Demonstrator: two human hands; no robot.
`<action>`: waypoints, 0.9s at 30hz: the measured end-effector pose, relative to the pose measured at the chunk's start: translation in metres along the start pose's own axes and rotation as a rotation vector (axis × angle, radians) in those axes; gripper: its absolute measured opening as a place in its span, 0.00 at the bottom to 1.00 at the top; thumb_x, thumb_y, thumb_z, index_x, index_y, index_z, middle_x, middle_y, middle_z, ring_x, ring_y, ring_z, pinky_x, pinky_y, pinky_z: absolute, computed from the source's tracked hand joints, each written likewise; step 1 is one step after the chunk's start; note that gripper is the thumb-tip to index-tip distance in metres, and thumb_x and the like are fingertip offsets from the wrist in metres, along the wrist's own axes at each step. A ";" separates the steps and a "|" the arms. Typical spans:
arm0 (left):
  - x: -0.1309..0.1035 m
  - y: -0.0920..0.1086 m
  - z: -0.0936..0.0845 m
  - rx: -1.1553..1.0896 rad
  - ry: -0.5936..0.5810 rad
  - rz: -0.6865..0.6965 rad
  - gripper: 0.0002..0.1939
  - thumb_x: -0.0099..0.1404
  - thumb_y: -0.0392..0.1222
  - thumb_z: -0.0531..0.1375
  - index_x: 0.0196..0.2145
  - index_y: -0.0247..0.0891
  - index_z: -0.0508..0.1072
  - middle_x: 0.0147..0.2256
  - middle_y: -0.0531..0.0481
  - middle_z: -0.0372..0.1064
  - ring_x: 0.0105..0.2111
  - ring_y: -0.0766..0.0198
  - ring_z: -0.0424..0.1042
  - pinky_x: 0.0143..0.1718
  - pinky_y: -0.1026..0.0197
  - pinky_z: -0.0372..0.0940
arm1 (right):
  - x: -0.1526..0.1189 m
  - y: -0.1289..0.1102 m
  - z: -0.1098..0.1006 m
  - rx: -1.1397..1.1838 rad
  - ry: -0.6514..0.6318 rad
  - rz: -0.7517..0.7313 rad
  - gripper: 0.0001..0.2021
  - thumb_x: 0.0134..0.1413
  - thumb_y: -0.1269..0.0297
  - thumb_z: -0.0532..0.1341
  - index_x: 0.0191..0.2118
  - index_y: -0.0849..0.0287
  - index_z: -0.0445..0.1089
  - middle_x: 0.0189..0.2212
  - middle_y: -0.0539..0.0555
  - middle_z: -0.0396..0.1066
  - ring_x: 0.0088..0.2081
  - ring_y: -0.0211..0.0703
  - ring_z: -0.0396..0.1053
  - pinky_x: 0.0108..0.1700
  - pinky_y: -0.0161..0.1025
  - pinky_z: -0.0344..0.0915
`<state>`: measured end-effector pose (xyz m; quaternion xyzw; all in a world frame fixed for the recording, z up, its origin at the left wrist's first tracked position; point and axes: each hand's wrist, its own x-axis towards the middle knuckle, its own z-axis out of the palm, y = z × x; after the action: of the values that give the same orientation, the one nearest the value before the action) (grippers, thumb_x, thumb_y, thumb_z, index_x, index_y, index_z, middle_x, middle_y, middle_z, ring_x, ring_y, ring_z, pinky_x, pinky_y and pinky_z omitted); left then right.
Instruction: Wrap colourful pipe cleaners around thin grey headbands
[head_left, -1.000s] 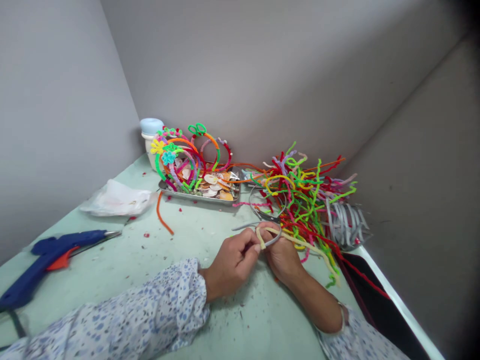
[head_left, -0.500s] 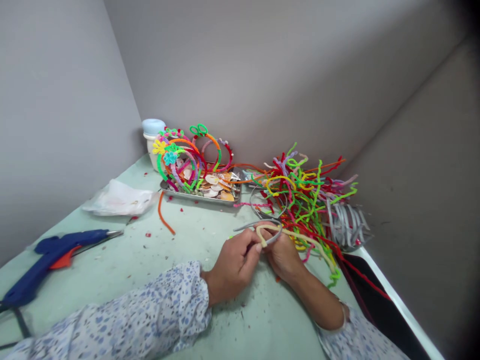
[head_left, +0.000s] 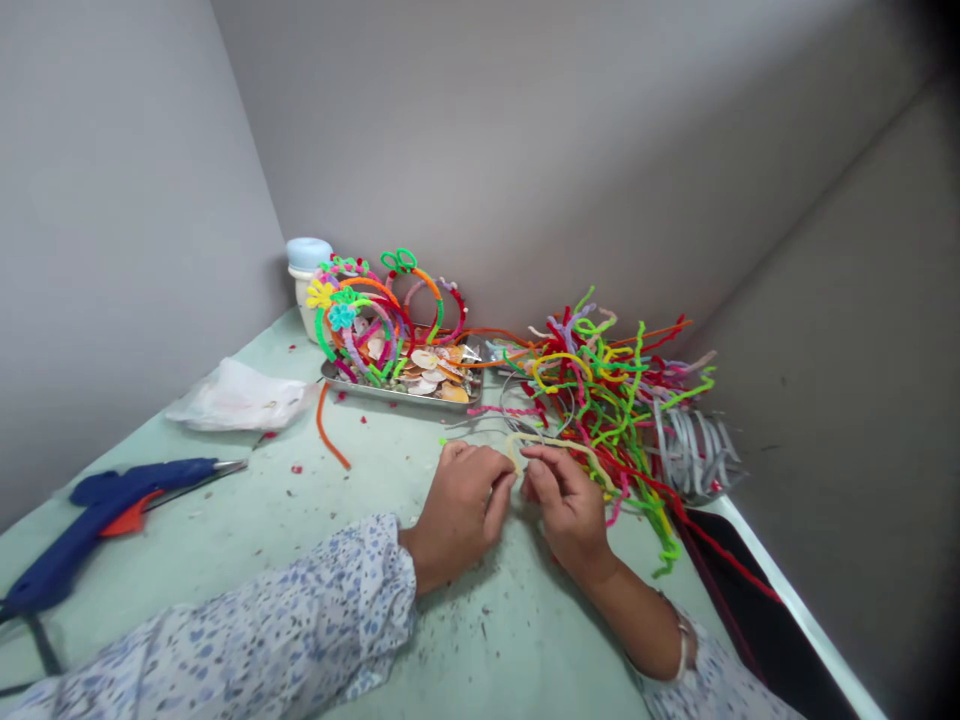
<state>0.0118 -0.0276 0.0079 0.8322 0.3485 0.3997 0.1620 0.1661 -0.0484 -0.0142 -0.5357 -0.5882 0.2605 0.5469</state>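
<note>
Left hand (head_left: 459, 512) pinched shut on 1 cream pipe cleaner (head_left: 551, 440), right hand (head_left: 574, 510) loosely curled beside it (can't tell if gripping), blue glue gun (head_left: 112, 510) on table (head_left: 300, 530).

Single head view, worn on the person's head: faces forward and down over the surface (head_left: 247, 560) toward the wall (head_left: 480, 150). Both hands sit close, low in frame; the wall fills the upper part. Right edge dark.
</note>
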 end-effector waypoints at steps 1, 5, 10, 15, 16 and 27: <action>0.000 0.000 0.000 0.026 -0.014 0.010 0.08 0.67 0.35 0.49 0.33 0.37 0.66 0.29 0.50 0.66 0.32 0.63 0.62 0.43 0.56 0.54 | 0.002 -0.001 0.000 -0.012 -0.012 0.027 0.12 0.59 0.57 0.55 0.41 0.56 0.70 0.21 0.48 0.66 0.23 0.38 0.63 0.28 0.35 0.61; 0.001 -0.002 0.000 0.107 -0.062 0.037 0.10 0.67 0.35 0.47 0.32 0.37 0.66 0.29 0.50 0.65 0.32 0.62 0.62 0.45 0.55 0.53 | 0.008 -0.003 0.000 -0.027 -0.069 0.121 0.16 0.59 0.53 0.54 0.37 0.59 0.73 0.14 0.46 0.62 0.18 0.37 0.60 0.24 0.34 0.58; 0.001 -0.004 0.001 0.174 -0.107 0.066 0.09 0.66 0.33 0.48 0.34 0.37 0.67 0.30 0.49 0.66 0.34 0.61 0.63 0.46 0.53 0.53 | 0.007 -0.002 0.000 0.093 -0.209 0.200 0.18 0.58 0.50 0.55 0.36 0.60 0.72 0.12 0.45 0.62 0.15 0.35 0.59 0.20 0.33 0.58; 0.001 -0.004 0.001 0.149 -0.096 0.064 0.09 0.66 0.33 0.48 0.36 0.37 0.67 0.31 0.49 0.67 0.35 0.61 0.63 0.45 0.53 0.53 | 0.008 0.001 0.002 0.306 -0.227 0.290 0.16 0.55 0.51 0.58 0.40 0.59 0.70 0.12 0.43 0.62 0.14 0.33 0.58 0.18 0.31 0.57; 0.001 -0.004 0.001 0.140 -0.092 0.062 0.09 0.66 0.33 0.48 0.36 0.37 0.67 0.31 0.49 0.67 0.34 0.61 0.63 0.45 0.53 0.53 | 0.008 0.002 0.002 0.345 -0.225 0.306 0.15 0.54 0.52 0.59 0.39 0.59 0.69 0.11 0.43 0.62 0.14 0.33 0.57 0.18 0.30 0.56; 0.000 -0.001 0.001 0.030 -0.058 -0.014 0.06 0.64 0.34 0.50 0.31 0.37 0.65 0.30 0.50 0.68 0.33 0.62 0.63 0.43 0.54 0.54 | 0.008 0.008 0.001 0.512 -0.231 0.314 0.13 0.52 0.55 0.61 0.37 0.59 0.70 0.12 0.43 0.61 0.14 0.31 0.56 0.17 0.29 0.55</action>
<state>0.0124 -0.0262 0.0065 0.8433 0.3555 0.3688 0.1624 0.1690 -0.0382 -0.0187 -0.4317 -0.4720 0.5403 0.5468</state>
